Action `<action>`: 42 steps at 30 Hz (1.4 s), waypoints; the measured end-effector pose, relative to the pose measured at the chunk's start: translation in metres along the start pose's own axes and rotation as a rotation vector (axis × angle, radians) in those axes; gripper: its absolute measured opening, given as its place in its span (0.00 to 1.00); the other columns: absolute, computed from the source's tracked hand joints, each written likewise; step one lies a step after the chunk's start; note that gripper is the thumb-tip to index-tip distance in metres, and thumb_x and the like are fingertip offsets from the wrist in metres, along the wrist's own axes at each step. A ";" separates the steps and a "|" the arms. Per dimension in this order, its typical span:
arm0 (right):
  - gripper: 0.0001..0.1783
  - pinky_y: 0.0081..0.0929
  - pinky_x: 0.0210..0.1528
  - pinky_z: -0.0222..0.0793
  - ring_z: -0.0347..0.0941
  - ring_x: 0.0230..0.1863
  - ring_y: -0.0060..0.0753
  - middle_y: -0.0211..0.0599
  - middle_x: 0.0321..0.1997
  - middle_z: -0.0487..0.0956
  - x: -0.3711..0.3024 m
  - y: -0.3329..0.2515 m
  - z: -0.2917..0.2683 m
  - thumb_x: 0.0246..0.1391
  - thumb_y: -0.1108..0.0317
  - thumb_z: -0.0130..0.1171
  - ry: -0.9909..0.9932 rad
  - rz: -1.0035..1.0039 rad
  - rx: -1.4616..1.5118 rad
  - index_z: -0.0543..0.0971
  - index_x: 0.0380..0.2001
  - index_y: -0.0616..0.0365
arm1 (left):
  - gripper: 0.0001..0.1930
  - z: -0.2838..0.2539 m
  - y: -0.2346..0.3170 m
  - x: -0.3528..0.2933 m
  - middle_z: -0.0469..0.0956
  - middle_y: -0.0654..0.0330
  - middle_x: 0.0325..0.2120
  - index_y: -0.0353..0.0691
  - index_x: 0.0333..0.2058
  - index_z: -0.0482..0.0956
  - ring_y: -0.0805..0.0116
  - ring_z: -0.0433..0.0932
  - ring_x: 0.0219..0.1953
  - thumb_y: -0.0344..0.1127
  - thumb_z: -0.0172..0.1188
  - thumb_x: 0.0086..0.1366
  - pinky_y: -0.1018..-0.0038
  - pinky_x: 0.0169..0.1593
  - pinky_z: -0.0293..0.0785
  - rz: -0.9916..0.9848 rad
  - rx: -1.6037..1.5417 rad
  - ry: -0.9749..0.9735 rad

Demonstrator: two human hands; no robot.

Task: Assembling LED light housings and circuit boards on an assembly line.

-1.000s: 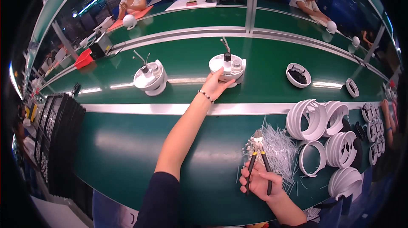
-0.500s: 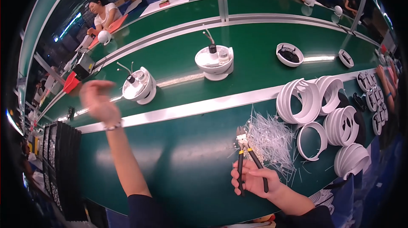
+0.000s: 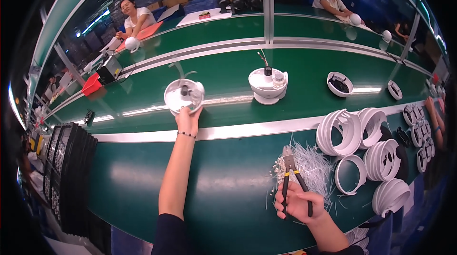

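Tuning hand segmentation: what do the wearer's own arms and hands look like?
Left hand: ungloved, with a thin, dark-and-light round-beaded bracelet at the wrist. Right hand: ungloved, no bracelet visible. Dark navy fabric sleeves leave both forearms mostly bare.

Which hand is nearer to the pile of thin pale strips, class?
Right. The right hand, holding pliers, is at the near left edge of the pile; the left hand is farther, beyond it and to its left, holding a white housing.

Green worktop (image 3: 223,207), grey metal post (image 3: 268,7), bright strip light (image 3: 96,22)
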State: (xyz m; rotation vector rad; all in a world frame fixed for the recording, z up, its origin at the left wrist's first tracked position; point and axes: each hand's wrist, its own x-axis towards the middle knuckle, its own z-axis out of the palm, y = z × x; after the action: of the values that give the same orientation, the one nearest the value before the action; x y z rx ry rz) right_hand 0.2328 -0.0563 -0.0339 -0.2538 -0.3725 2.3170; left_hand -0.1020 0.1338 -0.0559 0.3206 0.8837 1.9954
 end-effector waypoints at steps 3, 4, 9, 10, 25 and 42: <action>0.25 0.33 0.33 0.66 0.68 0.36 0.40 0.46 0.38 0.69 0.000 -0.008 0.001 0.46 0.64 0.47 -0.116 0.106 -0.058 0.62 0.47 0.69 | 0.33 0.007 0.011 -0.045 0.59 0.49 0.49 0.38 0.53 0.51 0.50 0.66 0.49 0.13 0.36 0.44 0.55 0.45 0.73 -0.050 0.363 -0.350; 0.25 0.33 0.33 0.66 0.68 0.36 0.40 0.46 0.38 0.69 0.002 -0.010 0.001 0.46 0.64 0.47 -0.104 0.088 -0.056 0.62 0.47 0.69 | 0.34 0.008 0.013 -0.060 0.60 0.50 0.49 0.38 0.53 0.51 0.49 0.66 0.49 0.14 0.36 0.43 0.52 0.45 0.72 -0.166 0.385 -0.401; 0.28 0.34 0.37 0.68 0.69 0.37 0.39 0.46 0.40 0.69 0.009 -0.020 -0.008 0.48 0.60 0.49 -0.091 0.127 -0.136 0.61 0.49 0.68 | 0.35 0.021 0.002 -0.125 0.64 0.56 0.46 0.36 0.53 0.55 0.63 0.67 0.49 0.13 0.39 0.40 0.69 0.49 0.67 -0.481 0.562 -0.585; 0.28 0.34 0.37 0.68 0.69 0.38 0.39 0.46 0.40 0.69 0.011 -0.019 -0.006 0.48 0.61 0.49 -0.069 0.121 -0.151 0.61 0.49 0.68 | 0.37 0.027 0.002 -0.134 0.64 0.57 0.47 0.36 0.54 0.54 0.66 0.65 0.50 0.12 0.39 0.39 0.75 0.50 0.65 -0.481 0.617 -0.645; 0.31 0.37 0.40 0.68 0.70 0.40 0.39 0.46 0.43 0.68 0.012 -0.010 -0.011 0.51 0.55 0.45 -0.085 0.136 -0.090 0.59 0.52 0.67 | 0.39 0.030 -0.003 -0.165 0.63 0.57 0.49 0.34 0.55 0.53 0.65 0.61 0.54 0.16 0.38 0.35 0.69 0.58 0.55 -0.423 0.653 -0.862; 0.23 0.27 0.24 0.68 0.69 0.27 0.34 0.41 0.31 0.69 0.005 -0.009 -0.005 0.52 0.58 0.45 -0.126 0.127 -0.004 0.64 0.45 0.65 | 0.37 0.028 -0.007 -0.153 0.61 0.56 0.48 0.37 0.55 0.49 0.66 0.62 0.52 0.14 0.40 0.40 0.72 0.55 0.60 -0.231 0.764 -0.766</action>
State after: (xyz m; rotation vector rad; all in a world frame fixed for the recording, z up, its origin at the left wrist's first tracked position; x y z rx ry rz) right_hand 0.2370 -0.0459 -0.0355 -0.1370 -0.4344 2.4649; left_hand 0.0033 0.0232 -0.0238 1.2485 1.0564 1.0877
